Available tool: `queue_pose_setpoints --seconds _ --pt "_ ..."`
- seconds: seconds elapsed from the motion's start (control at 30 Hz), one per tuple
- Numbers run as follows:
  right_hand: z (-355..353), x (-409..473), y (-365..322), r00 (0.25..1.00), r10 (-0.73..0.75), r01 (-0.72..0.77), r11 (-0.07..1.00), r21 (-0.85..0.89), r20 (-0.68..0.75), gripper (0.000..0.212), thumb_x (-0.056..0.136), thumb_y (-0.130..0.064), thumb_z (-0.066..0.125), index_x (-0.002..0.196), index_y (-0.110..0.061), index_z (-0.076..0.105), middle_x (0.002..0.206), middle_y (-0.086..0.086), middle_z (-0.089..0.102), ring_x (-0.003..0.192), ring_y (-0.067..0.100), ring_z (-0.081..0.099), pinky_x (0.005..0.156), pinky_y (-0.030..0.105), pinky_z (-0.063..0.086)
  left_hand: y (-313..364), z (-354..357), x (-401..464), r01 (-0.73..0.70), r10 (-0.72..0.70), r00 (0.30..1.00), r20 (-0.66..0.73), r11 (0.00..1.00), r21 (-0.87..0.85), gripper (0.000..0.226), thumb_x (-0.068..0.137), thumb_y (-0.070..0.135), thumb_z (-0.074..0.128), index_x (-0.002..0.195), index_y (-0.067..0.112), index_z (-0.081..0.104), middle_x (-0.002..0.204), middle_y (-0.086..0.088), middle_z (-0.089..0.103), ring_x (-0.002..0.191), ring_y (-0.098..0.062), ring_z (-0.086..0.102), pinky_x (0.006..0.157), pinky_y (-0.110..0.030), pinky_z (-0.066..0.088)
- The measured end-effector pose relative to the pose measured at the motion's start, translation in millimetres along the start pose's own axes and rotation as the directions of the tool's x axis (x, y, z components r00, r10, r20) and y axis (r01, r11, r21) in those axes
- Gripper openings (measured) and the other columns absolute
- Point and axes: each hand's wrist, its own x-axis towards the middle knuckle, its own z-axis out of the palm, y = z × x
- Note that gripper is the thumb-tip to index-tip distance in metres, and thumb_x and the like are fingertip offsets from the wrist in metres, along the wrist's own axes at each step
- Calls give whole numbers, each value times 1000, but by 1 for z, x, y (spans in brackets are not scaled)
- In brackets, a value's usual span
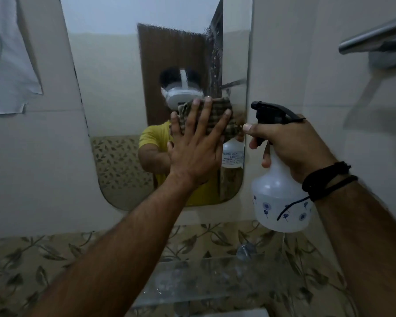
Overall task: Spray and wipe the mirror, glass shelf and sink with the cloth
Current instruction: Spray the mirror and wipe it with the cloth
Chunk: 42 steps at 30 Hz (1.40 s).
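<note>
- The left hand is being held flat, fingers straight and spread, and is pressing the checked cloth against the mirror, low and right of its centre.
- The cloth is being covered across its lower left by the fingers; its upper and right edges are showing past the fingertips.
- The spray bottle is being gripped at the neck by the right hand, fingers curled round it below the black trigger head, thumb lying beside the head.
- The bottle is being held upright, just right of the mirror's edge, nozzle pointing left toward the glass.
- A black cord is being worn wound round the right wrist.
- Spray droplets are showing on the upper part of the mirror; the hands, cloth and bottle are being reflected in it.
- The mirror is being carried on a pale tiled wall; a leaf-patterned tile band is running below it.
- The glass shelf is lying beneath the mirror, smeared and speckled.
- A metal rail is fixed at upper right.
- The bottle is translucent white with blue flower prints; the liquid level cannot be told.
</note>
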Motion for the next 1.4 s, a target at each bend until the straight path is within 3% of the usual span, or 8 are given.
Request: queue_pose_setpoints --seconds 0.13,0.27,0.57,0.83,1.03,1.2,1.33,1.4 --pt "0 2 1 1000 7 -7 1000 22 -17 9 92 -26 77 87 -28 69 78 12 73 39 18 53 47 25 47 7 2 -5 38 -38 999 -8 999 -20 64 103 49 29 163 36 13 172 -10 0 158 -32 -3 120 -67 5" --pt "-1 6 -4 1000 -16 17 1000 22 -15 8 93 -26 76 86 -22 74 83 16 75 39 18 53 46 25 47 6 7 -15 -25 25 1000 20 1000 1 64 103 51 31 163 37 14 172 -9 0 158 -32 -3 120 -67 6" --pt "-2 20 -27 996 -82 83 996 46 -28 9 93 -25 76 85 -22 74 84 12 74 36 11 53 43 22 47 -34 -53 109 -8 8 1000 -13 1000 20 63 103 53 23 162 41 8 172 -7 -3 158 -31 -7 121 -66 -4" --pt "1 20 -19 998 -57 58 996 60 -21 10 94 -24 76 91 -14 75 85 14 75 38 11 55 43 25 48 -10 -17 45 -40 40 999 -5 999 26 63 104 54 29 163 41 12 172 -8 -2 158 -32 -5 120 -67 1" --pt "-4 23 -24 995 -97 98 995 35 -31 9 94 -25 75 85 -26 76 79 4 76 37 14 53 48 27 51 -31 -48 106 -84 84 996 8 996 32 62 103 58 22 162 45 7 172 -5 -6 158 -31 -10 121 -67 -4" --pt "-3 24 -23 995 -91 93 995 28 -38 17 93 -25 76 75 -27 76 80 4 77 38 16 54 53 32 54 -36 -68 153 -10 10 1000 -12 1000 -3 61 104 55 25 161 46 5 172 -4 -8 157 -30 -11 120 -64 -13" --pt "0 18 -17 998 -60 62 997 50 -28 14 93 -24 76 79 -25 75 82 7 77 38 9 56 48 23 51 -22 -62 141 45 -46 999 -16 999 -28 62 104 54 23 161 44 1 172 -5 -13 157 -30 -15 121 -63 -13" --pt "0 17 -12 998 -50 51 998 42 -25 14 93 -25 76 81 -17 76 84 11 77 38 14 56 47 24 50 -12 -48 113 13 -13 1000 6 999 -32 65 102 55 22 162 42 1 171 -6 -15 157 -31 -16 121 -66 -9"
